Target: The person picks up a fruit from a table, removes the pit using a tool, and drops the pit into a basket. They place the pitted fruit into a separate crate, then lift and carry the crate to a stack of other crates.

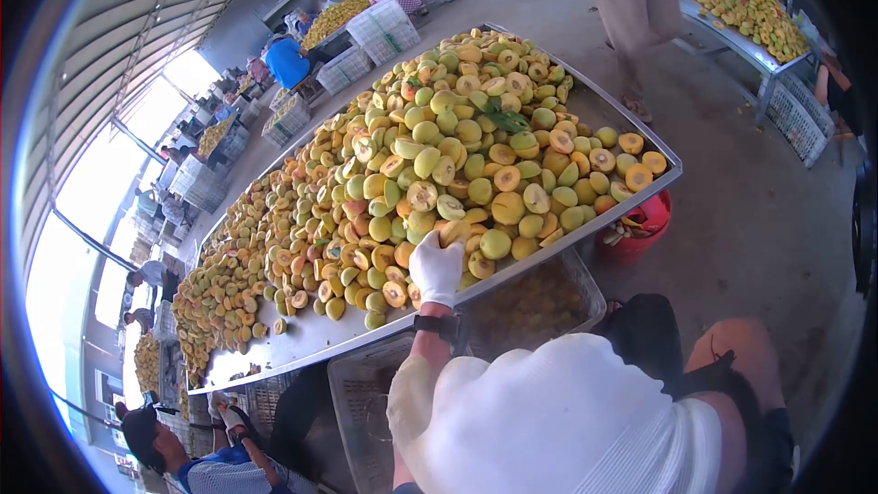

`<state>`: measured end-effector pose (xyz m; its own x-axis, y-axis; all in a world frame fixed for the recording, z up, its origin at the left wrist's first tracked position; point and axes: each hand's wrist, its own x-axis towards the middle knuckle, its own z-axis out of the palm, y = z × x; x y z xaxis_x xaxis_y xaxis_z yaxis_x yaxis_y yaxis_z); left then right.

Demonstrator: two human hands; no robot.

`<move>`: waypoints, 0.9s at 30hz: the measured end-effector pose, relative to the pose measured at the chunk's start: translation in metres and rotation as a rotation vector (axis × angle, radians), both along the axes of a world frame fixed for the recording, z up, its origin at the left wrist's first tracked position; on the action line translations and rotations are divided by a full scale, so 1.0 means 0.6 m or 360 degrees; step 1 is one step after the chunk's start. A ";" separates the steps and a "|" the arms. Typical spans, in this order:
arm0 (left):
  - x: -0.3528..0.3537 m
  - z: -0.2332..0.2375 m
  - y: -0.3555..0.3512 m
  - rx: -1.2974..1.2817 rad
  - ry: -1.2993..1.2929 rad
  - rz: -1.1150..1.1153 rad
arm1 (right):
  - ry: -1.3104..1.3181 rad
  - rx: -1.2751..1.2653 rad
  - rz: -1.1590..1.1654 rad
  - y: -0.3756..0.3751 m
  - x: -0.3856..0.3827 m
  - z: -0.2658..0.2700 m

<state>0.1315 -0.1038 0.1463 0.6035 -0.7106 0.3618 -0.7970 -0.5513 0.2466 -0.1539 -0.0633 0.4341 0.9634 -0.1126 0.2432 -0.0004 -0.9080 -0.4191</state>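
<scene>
Halved yellow-green fruits lie heaped on a metal-edged table. My left hand, in a white glove with a dark band at the wrist, is at the near edge of the heap. Its fingers are closed around a yellow fruit. Large and close to the camera, my right hand also wears a white glove. Its fingers look curled, and whatever is inside them is hidden. Some green leaves rest on the heap.
Below the near edge are two crates, the right one holding fruit pieces. A red bucket stands by the right corner. A co-worker sits at lower left, and a person stands beyond the table. Another fruit table is at upper right.
</scene>
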 end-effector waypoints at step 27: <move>-0.041 0.005 0.099 -0.1303 0.3011 -0.0262 | -0.0270 0.0367 -0.0631 -0.142 0.186 -0.469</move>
<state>0.1068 -0.0445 0.1495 0.4900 -0.8175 -0.3028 0.6619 0.1228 0.7395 -0.0422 -0.1482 0.1530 0.7842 -0.5323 0.3187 -0.2415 -0.7351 -0.6335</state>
